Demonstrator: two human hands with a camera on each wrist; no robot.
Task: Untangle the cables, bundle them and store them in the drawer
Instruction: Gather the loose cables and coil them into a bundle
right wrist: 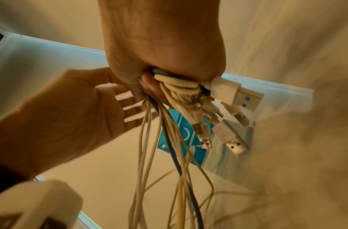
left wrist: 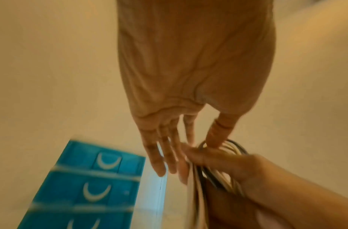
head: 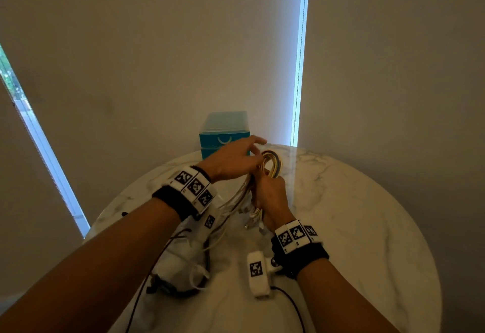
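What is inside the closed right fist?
The right hand grips a bundle of cables: white ones, one dark; USB plugs stick out. Their run through the palm is hidden.

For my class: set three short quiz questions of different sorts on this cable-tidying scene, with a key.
1. True or false: the right hand grips the cable bundle.
2. Multiple choice: the left hand's fingers are A) fisted, B) straight at the cable loop, C) flat on the table.
3. Fill in: the drawer unit is coloured ____.

Key: 1 true; 2 B; 3 blue.
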